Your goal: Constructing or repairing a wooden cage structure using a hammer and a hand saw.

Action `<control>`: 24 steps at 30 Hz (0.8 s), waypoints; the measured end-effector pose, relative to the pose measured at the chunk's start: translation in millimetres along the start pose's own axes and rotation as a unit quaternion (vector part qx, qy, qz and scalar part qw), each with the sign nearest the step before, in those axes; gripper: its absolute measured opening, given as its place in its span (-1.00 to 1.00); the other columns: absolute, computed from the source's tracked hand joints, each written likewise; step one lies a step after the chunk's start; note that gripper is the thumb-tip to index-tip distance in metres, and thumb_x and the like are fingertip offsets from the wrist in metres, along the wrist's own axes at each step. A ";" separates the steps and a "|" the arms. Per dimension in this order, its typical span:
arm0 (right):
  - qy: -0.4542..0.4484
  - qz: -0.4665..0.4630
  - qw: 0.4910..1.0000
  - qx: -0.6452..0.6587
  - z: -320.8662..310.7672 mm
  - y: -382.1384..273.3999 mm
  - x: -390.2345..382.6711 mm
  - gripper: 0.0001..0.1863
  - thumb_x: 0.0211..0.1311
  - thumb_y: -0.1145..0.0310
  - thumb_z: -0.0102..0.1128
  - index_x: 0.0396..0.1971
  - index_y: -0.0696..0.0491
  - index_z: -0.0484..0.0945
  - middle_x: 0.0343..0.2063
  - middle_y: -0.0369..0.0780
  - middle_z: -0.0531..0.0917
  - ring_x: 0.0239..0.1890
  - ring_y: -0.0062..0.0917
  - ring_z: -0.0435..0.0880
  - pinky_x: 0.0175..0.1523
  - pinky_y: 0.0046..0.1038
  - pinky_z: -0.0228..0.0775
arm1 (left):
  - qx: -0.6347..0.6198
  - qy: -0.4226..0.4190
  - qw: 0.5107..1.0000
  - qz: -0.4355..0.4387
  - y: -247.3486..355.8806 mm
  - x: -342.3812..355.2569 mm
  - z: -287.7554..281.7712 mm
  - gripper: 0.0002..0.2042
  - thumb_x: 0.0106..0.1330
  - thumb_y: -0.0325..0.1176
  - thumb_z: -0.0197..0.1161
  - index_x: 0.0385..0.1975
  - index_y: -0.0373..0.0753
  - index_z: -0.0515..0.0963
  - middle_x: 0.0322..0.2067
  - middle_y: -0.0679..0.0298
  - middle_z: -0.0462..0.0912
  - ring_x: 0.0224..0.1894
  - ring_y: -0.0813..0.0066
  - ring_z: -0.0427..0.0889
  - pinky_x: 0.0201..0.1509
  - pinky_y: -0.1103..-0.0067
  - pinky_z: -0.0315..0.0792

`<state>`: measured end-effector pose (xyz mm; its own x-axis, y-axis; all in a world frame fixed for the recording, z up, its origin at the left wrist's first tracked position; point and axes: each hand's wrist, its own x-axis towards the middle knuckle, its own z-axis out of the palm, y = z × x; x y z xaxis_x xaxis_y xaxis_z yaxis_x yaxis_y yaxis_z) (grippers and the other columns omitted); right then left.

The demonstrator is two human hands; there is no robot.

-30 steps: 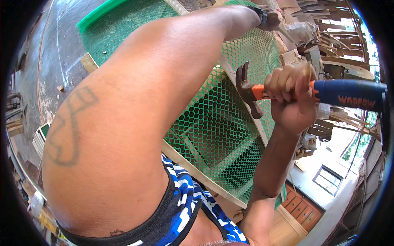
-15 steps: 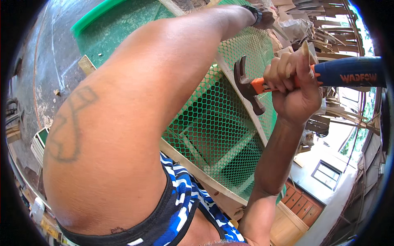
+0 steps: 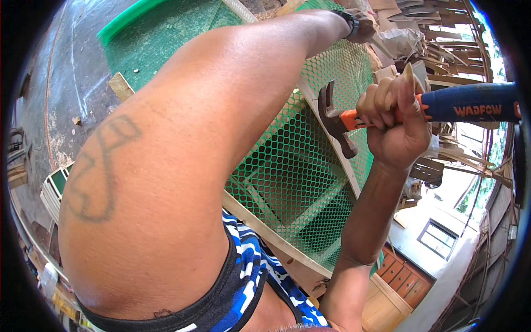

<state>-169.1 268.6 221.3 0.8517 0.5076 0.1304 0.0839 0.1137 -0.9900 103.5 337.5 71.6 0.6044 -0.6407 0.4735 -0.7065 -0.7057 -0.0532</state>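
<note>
My right hand (image 3: 395,113) is closed around the orange neck of a claw hammer (image 3: 470,102), just behind its dark metal head. The blue grip sticks out to the right, and the head hangs over green plastic mesh (image 3: 290,160). This mesh covers a wooden frame (image 3: 326,135). Stretched across the view to the far side, my left arm leads to my left hand (image 3: 362,27), which wears a dark wristband (image 3: 349,23). It lies by the mesh's far edge; its fingers are mostly hidden, so its hold cannot be made out.
A rolled green mesh edge (image 3: 130,19) lies at the far left over the grey floor (image 3: 61,83). Stacked wood scraps (image 3: 453,55) and a pale plastic bag (image 3: 401,41) fill the far right. Wooden panels (image 3: 406,276) and a white wall with a window (image 3: 438,239) stand at the near right.
My left arm and hand have shifted slightly to the right. The hammer and my right hand sit slightly lower in the view, with the grip unchanged.
</note>
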 end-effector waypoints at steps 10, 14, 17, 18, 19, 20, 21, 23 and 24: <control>-0.007 0.016 1.000 -0.005 7.7 3.4 -1.0 -0.56 0.51 0.14 0.02 -0.59 0.04 0.25 -0.71 -0.38 0.19 -0.68 -0.67 0.12 -0.52 -0.51 0.01 | -0.045 0.027 0.997 -0.059 -10.8 -3.1 31.1 -0.67 0.34 -0.09 0.15 -0.16 -0.15 0.73 -0.10 0.20 0.75 0.06 0.26 0.69 0.10 0.30 0.56; -0.006 -0.004 1.000 0.014 -6.1 10.9 -9.7 -0.58 0.52 0.15 0.01 -0.56 0.04 0.26 -0.70 -0.38 0.19 -0.67 -0.67 0.12 -0.51 -0.51 0.02 | -0.123 -0.033 0.987 -0.101 -2.0 16.4 22.6 -0.64 0.27 -0.06 0.31 -0.21 -0.25 0.74 -0.21 0.21 0.79 -0.29 0.32 0.74 -0.23 0.39 0.59; 0.001 -0.035 0.997 0.064 -10.5 12.5 -14.2 -0.63 0.53 0.17 -0.02 -0.50 0.05 0.29 -0.68 -0.38 0.20 -0.67 -0.67 0.12 -0.50 -0.51 0.04 | 0.223 0.068 0.969 -0.084 -10.9 23.1 11.5 -0.71 0.28 -0.11 0.22 -0.33 -0.22 0.70 -0.36 0.26 0.71 -0.39 0.36 0.67 -0.34 0.43 0.53; -0.011 -0.041 0.997 0.059 -12.8 11.1 -14.8 -0.65 0.53 0.17 -0.03 -0.47 0.05 0.30 -0.68 -0.38 0.21 -0.67 -0.67 0.13 -0.49 -0.51 0.04 | 0.387 0.116 0.912 -0.072 -14.9 24.2 6.8 -0.73 0.29 -0.14 0.18 -0.40 -0.21 0.68 -0.44 0.28 0.66 -0.45 0.38 0.64 -0.39 0.45 0.50; -0.024 -0.048 0.997 0.056 -13.3 10.2 -14.5 -0.66 0.53 0.17 -0.03 -0.45 0.05 0.31 -0.67 -0.38 0.21 -0.66 -0.68 0.13 -0.48 -0.51 0.04 | 0.539 0.159 0.825 -0.056 -21.2 24.4 1.2 -0.74 0.29 -0.17 0.13 -0.46 -0.19 0.66 -0.52 0.30 0.62 -0.50 0.40 0.60 -0.45 0.46 0.47; -0.019 -0.051 0.997 0.060 -13.0 8.2 -16.5 -0.66 0.53 0.17 -0.03 -0.45 0.05 0.31 -0.67 -0.38 0.21 -0.66 -0.68 0.13 -0.48 -0.51 0.04 | 0.671 0.201 0.713 -0.035 -24.1 26.9 -6.0 -0.73 0.29 -0.20 0.09 -0.52 -0.18 0.64 -0.60 0.32 0.58 -0.55 0.42 0.57 -0.50 0.48 0.45; -0.030 -0.059 0.995 0.070 -11.8 6.9 -13.8 -0.66 0.53 0.16 -0.03 -0.44 0.05 0.31 -0.67 -0.38 0.21 -0.66 -0.68 0.13 -0.48 -0.51 0.05 | 0.783 0.236 0.575 -0.013 -34.2 27.5 -15.7 -0.71 0.30 -0.22 0.04 -0.58 -0.16 0.62 -0.68 0.34 0.53 -0.60 0.44 0.53 -0.55 0.50 0.42; -0.051 -0.079 0.992 0.088 -3.8 1.9 -8.3 -0.66 0.53 0.16 -0.04 -0.43 0.05 0.31 -0.67 -0.38 0.22 -0.66 -0.68 0.14 -0.48 -0.51 0.05 | 0.770 0.625 0.118 0.047 -92.7 17.5 -68.1 -0.79 0.30 -0.35 0.10 -0.43 -0.26 0.67 -0.66 0.37 0.53 -0.60 0.57 0.50 -0.61 0.63 0.33; -0.026 -0.095 0.992 0.073 -20.8 -5.0 -22.8 -0.67 0.52 0.16 -0.03 -0.43 0.05 0.31 -0.67 -0.38 0.22 -0.66 -0.68 0.14 -0.49 -0.51 0.05 | 0.823 0.568 0.008 0.002 -57.7 22.1 -75.4 -0.82 0.31 -0.36 0.14 -0.36 -0.26 0.68 -0.64 0.37 0.55 -0.60 0.60 0.50 -0.62 0.64 0.32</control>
<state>-178.2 238.7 222.2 0.7998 0.5079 0.3199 0.1606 0.3325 -0.9293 129.8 386.9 151.4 -0.4482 -0.8852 0.1244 0.8215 -0.3530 0.4479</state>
